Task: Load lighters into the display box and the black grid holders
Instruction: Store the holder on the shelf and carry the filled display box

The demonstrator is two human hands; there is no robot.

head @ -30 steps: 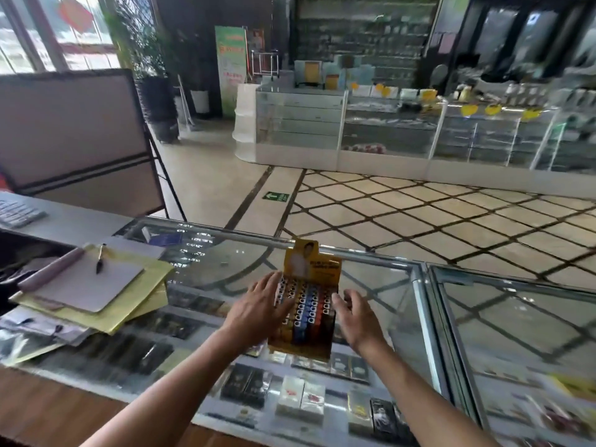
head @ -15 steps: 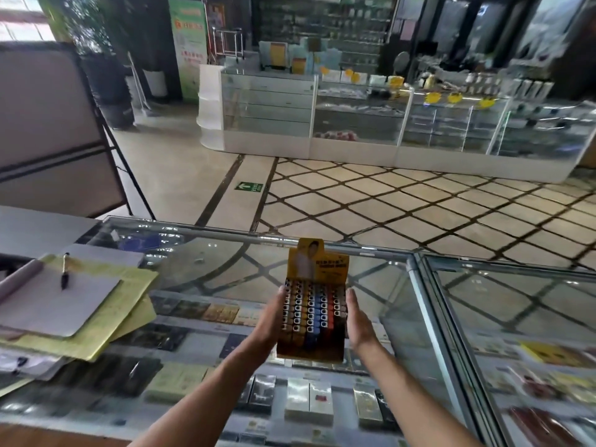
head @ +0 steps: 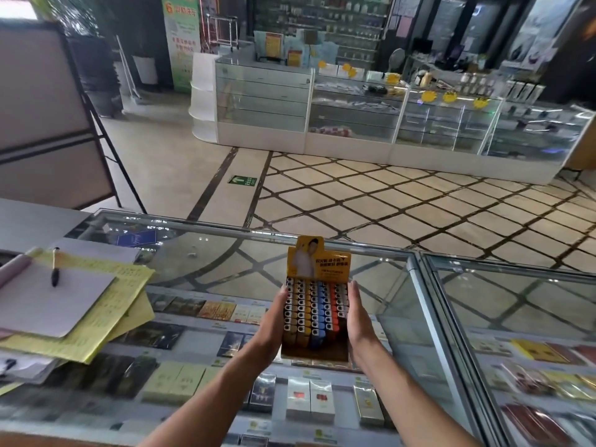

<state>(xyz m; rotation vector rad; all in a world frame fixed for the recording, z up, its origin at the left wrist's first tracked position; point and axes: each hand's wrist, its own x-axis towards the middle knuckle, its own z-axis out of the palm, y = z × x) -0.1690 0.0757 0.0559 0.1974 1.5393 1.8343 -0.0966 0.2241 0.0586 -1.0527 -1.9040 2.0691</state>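
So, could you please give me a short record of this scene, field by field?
Box: yellow cardboard display box, printed header card upright at its far end, over the glass counter
Contents: plastic lighters standing in columns of yellow, blue and red
Hands: left hand flat against the box's left side, right hand flat against its right side
Nearby: black pen on a grey pad atop yellow papers, to the left

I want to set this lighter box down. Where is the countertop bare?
Bare glass lies between the yellow papers and the metal seam, beyond the box. The right pane past the seam is bare too. The left is crowded: papers, notebook, pen.
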